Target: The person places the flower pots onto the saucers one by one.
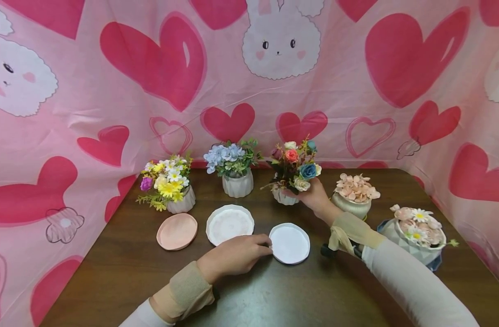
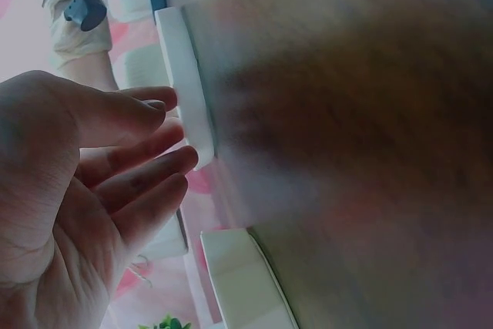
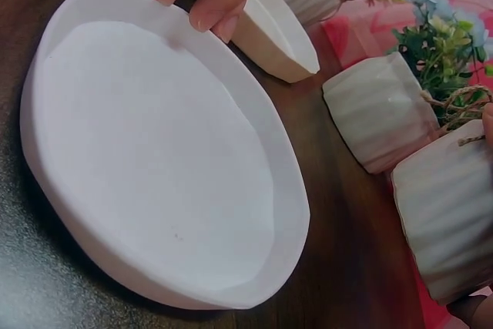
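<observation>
My left hand [image 1: 238,255] is at the left rim of a small white round dish [image 1: 290,244] on the table. In the left wrist view its fingers [image 2: 146,171] are fairly straight, with fingertips against the dish's side. My right hand [image 1: 315,200] grips a ribbed white flowerpot [image 1: 285,197] with coral, blue and cream roses [image 1: 292,165], behind that dish. The right wrist view shows this pot [image 3: 451,209], twine round its top and fingers at its edge; most of that hand is out of frame there.
Left of the small dish lie a larger white dish [image 1: 230,223] and a pink dish [image 1: 177,231]. Behind them stand pots of yellow-white flowers [image 1: 169,179] and blue flowers [image 1: 229,156]. Peach flowers [image 1: 357,187] and a faceted pot [image 1: 425,247] stand at the right, near my forearm.
</observation>
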Motion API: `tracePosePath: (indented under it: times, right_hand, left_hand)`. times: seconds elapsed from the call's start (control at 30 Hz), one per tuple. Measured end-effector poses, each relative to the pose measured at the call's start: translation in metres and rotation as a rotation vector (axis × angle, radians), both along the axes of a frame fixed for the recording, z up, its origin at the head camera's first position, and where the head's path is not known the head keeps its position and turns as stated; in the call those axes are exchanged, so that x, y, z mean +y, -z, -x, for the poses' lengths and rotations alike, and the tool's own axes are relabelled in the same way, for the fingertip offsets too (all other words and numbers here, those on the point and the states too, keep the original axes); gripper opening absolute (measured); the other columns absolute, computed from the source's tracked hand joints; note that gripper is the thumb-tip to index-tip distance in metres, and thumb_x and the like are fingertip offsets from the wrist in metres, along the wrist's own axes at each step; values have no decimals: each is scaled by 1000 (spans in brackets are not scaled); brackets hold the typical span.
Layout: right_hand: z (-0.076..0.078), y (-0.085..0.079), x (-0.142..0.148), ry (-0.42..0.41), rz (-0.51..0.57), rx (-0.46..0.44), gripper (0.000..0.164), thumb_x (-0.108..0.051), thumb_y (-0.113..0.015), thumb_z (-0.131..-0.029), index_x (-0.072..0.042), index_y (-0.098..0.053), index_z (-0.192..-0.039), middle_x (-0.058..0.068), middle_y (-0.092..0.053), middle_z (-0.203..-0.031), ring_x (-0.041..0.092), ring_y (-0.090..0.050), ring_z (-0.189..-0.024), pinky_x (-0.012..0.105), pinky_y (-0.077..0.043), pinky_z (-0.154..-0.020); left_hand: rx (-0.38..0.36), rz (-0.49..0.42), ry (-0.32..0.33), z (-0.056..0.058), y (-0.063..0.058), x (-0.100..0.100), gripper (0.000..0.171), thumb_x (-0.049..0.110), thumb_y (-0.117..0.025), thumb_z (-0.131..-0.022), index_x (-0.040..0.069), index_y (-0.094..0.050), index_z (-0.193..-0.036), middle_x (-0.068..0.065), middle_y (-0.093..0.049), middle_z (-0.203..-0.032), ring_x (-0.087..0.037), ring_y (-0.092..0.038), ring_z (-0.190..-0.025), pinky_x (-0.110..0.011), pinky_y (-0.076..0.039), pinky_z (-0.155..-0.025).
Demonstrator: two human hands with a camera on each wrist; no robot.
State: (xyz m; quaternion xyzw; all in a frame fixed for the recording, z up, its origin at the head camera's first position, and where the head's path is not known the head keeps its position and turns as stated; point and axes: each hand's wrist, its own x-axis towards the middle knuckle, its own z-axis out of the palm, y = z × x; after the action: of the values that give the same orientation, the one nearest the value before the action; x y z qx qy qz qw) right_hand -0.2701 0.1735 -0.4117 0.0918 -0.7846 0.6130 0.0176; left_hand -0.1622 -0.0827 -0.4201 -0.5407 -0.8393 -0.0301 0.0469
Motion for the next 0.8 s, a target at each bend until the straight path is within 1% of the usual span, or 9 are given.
tracePosePath:
  times: [0.17, 0.4, 0.53, 0.73, 0.8]
  right_hand:
    - [-3, -1, 2, -7, -8, 10, 82, -17, -84, -79, -15, -39, -149, 9, -48, -151, 26, -41, -142, 50, -31, -119]
    - [-8, -1, 5, -14, 0, 35, 80, -14, -83, -79, -13, -41, -147, 12, -50, -149, 28, -44, -140, 49, -33, -118]
    - [-10, 0, 6, -25, 5, 56, 80, -13, -83, -79, -12, -41, -147, 12, -50, -148, 28, -44, -139, 48, -33, -118]
    - [-14, -2, 6, -60, 73, 26, 83, -8, -81, -81, -14, -36, -150, 10, -44, -153, 26, -39, -143, 49, -32, -119]
    - [-16, -2, 7, -59, 72, 25, 83, -8, -81, -81, -13, -36, -150, 11, -44, -153, 26, -39, -143, 48, -31, -119]
  left_hand:
    - [8, -12, 4, -1, 1, 0, 26, 8, -65, -91, 19, -71, -114, -1, -65, -118, -10, -65, -104, -25, -54, -91]
    - [-1, -13, -12, 0, 3, -2, 24, 11, -60, -96, 20, -71, -115, 0, -64, -121, -10, -65, -105, -25, -54, -92]
    - [3, -12, -14, -1, 4, -2, 23, 11, -59, -96, 20, -71, -114, 1, -64, -120, -10, -66, -105, -25, -54, -91]
    - [14, -11, -13, -1, 3, -1, 23, 11, -60, -95, 20, -71, -113, 1, -65, -119, -9, -66, -103, -24, -54, -90]
    - [12, -9, -13, -1, 3, -1, 23, 10, -60, -95, 20, -71, -113, 1, -65, -119, -9, -66, -104, -25, -54, -90]
